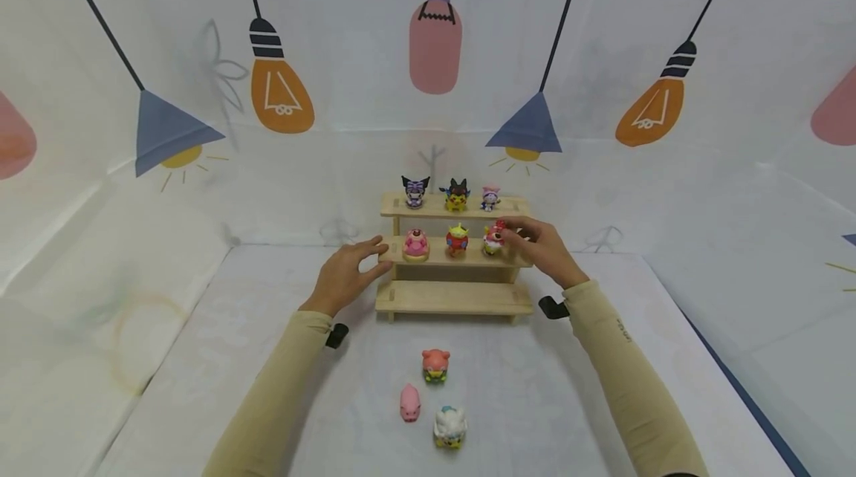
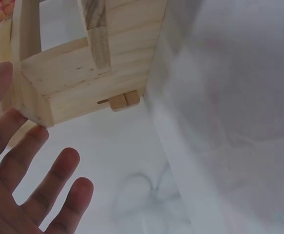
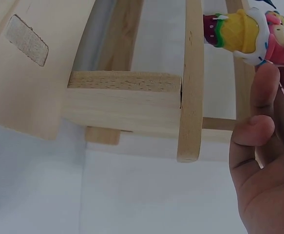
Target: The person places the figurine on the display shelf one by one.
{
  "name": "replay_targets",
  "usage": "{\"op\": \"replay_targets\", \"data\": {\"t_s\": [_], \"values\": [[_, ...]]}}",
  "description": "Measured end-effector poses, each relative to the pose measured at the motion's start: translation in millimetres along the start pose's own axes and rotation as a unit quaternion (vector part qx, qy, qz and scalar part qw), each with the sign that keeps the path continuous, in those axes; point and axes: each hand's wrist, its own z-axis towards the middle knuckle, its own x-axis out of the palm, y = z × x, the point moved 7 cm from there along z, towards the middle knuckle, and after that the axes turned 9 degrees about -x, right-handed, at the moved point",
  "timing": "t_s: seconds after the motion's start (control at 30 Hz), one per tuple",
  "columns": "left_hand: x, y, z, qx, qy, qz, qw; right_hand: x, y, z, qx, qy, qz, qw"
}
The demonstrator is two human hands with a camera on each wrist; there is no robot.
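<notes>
My right hand [image 1: 545, 248] pinches a small toy figurine [image 1: 492, 239] with a red top at the right end of the wooden stand's middle shelf [image 1: 441, 257]. In the right wrist view, this figurine [image 3: 248, 32] shows a yellow and white body with a dark red and green base close to the shelf edge. My left hand [image 1: 341, 278] is at the left end of that same shelf. Its fingers [image 2: 64, 165] are spread and fairly straight, with a fingertip touching the wood. Beside the held figurine stand a red-and-green figurine [image 1: 458, 239] and a pink bear figurine [image 1: 415, 244].
Across the top shelf [image 1: 435, 203] stand a dark purple figurine [image 1: 414, 193], a yellow one with black ears [image 1: 457, 196] and a pink one [image 1: 490, 198]. In front of the bottom shelf [image 1: 455, 297] lie an orange-pink figurine [image 1: 435, 365], a pink pig [image 1: 410, 403] and a white figurine [image 1: 450, 426].
</notes>
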Motion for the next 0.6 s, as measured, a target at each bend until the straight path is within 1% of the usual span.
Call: {"op": "replay_targets", "data": {"t_s": [0.1, 0.2, 0.27, 0.37, 0.47, 0.6], "values": [[-4.7, -4.4, -3.5, 0.011, -0.009, 0.014, 0.9998, -1.7, 14.5, -4.8, 0.003, 0.003, -0.002, 1.000], [-10.6, -7.1, -9.9, 0.017, -0.023, 0.015, 0.9995, -2.8, 18.9, -10.7, 0.000, 0.003, -0.003, 1.000], [-13.5, -7.0, -14.9, 0.012, -0.031, 0.013, 0.9994, -3.7, 21.5, -15.1, -0.004, 0.000, -0.004, 1.000], [-15.2, -5.3, -22.5, 0.010, -0.033, 0.007, 0.9994, -6.8, 25.2, -21.8, -0.020, -0.008, -0.009, 1.000], [-10.8, -2.9, -29.3, 0.013, -0.013, 0.007, 0.9998, -10.8, 32.7, -28.8, -0.033, -0.021, -0.022, 0.999], [0.0, 0.1, -37.2, 0.021, 0.029, 0.008, 0.9993, -12.7, 43.4, -38.5, -0.028, -0.033, -0.045, 0.998]]}}
